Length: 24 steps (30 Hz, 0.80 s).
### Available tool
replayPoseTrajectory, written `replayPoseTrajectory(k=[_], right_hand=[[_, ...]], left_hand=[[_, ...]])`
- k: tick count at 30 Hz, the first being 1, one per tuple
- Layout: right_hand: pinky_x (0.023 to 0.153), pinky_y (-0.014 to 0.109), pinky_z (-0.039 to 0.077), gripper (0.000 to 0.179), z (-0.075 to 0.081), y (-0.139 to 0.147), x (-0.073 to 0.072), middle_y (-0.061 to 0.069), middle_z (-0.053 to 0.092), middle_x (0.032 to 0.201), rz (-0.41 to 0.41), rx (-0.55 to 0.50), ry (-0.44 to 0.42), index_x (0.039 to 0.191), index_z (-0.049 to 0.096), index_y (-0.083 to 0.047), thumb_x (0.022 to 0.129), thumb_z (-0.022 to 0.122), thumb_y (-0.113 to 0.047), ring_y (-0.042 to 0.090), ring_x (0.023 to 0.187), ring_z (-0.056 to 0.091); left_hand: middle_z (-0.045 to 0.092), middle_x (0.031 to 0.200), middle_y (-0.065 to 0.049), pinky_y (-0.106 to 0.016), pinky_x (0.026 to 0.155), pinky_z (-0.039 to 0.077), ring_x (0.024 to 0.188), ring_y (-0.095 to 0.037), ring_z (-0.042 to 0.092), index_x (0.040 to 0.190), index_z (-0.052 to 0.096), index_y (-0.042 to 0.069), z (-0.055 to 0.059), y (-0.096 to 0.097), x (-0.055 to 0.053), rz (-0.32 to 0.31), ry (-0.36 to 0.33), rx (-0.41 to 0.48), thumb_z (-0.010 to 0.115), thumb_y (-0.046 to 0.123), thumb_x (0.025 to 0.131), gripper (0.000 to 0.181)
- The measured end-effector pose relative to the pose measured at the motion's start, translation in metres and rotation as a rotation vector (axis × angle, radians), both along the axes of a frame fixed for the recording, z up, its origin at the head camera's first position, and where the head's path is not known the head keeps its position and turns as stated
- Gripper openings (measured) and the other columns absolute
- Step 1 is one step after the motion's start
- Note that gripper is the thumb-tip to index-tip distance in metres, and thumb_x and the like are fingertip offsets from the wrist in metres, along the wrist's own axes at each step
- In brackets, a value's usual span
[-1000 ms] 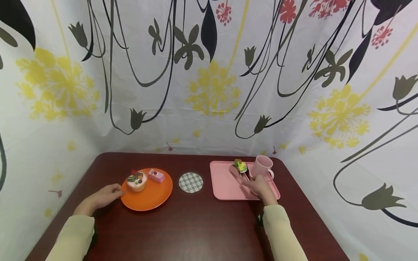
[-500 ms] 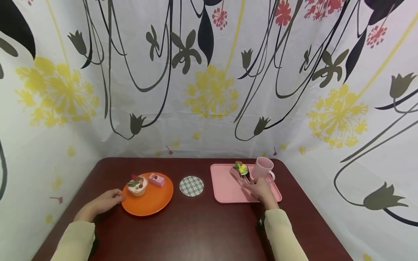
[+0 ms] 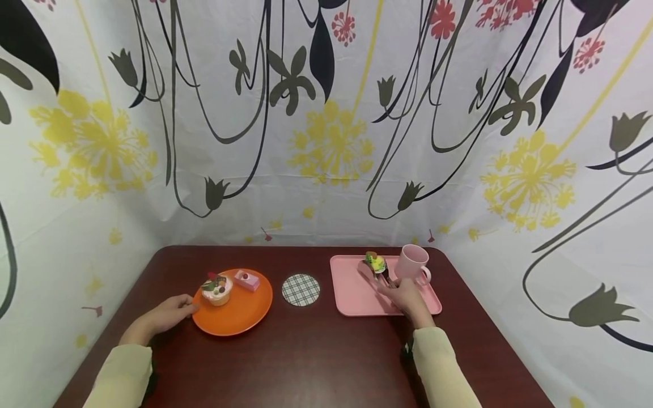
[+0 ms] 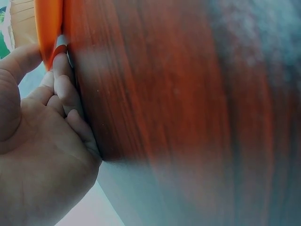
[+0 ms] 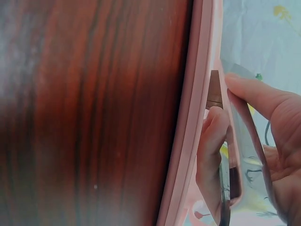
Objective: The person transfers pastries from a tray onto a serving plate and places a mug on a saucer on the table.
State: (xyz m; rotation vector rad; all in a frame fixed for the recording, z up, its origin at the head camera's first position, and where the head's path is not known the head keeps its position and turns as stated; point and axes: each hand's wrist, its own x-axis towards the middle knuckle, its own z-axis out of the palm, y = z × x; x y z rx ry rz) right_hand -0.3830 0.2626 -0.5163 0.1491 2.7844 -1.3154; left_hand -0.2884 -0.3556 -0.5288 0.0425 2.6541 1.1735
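My left hand (image 3: 172, 311) pinches the left rim of an orange plate (image 3: 245, 314); the left wrist view shows the thumb above the rim and fingertips under it. A toy cupcake (image 3: 217, 290) with white topping and a small pink cake slice (image 3: 247, 280) sit on the plate. My right hand (image 3: 405, 293) holds metal tongs (image 3: 367, 270) over a pink tray (image 3: 352, 297), thumb on one arm and fingers on the other. Between the tong tips is a small yellow-and-green topped cake (image 3: 376, 262), towards the tray's back edge. In the right wrist view the tong arms stand apart.
A pink mug (image 3: 412, 262) stands at the tray's back right corner, close to my right hand. The round checked coaster (image 3: 301, 290) lies between plate and tray. Patterned cloth (image 3: 326, 215) hangs behind and beside the dark wooden table (image 3: 285, 362).
The head view has tilted a little, shifting the whole scene down. My left hand stays at the plate rim, and the right hand with the tongs stays nearly in place around the small cake.
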Motion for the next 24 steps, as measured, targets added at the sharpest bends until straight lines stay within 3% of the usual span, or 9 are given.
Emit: replayPoseTrajectory(k=[7, 14, 24], right_hand=[[0.052, 0.029, 0.035, 0.048, 0.001, -0.008, 0.001, -0.004, 0.041, 0.058, 0.015, 0.048, 0.014, 0.066, 0.048, -0.015, 0.095, 0.081, -0.035, 0.013, 0.052, 0.040], [0.053, 0.029, 0.035, 0.048, 0.009, -0.012, 0.006, -0.003, 0.041, 0.059, 0.037, 0.026, 0.043, 0.068, 0.048, -0.014, 0.095, 0.081, -0.034, 0.013, 0.053, 0.039], [0.051, 0.028, 0.035, 0.040, 0.017, -0.022, 0.016, -0.005, 0.043, 0.057, 0.047, -0.004, 0.051, 0.072, 0.057, -0.011, 0.093, 0.083, -0.032, 0.012, 0.051, 0.041]], left_hand=[[0.052, 0.085, -0.005, -0.033, 0.073, 0.040, 0.080, -0.020, 0.050, 0.102, 0.057, 0.005, -0.007, -0.009, -0.003, -0.077, 0.027, 0.028, 0.060, 0.032, 0.107, 0.027], [0.054, 0.088, -0.005, -0.035, 0.076, 0.041, 0.085, -0.022, 0.051, 0.106, 0.058, 0.002, 0.002, 0.001, 0.000, 0.004, 0.002, 0.001, 0.058, 0.026, 0.109, 0.024], [0.055, 0.089, -0.006, -0.035, 0.077, 0.041, 0.086, -0.021, 0.051, 0.106, 0.058, 0.000, 0.005, 0.005, 0.003, -0.002, 0.011, 0.004, 0.055, 0.021, 0.109, 0.021]])
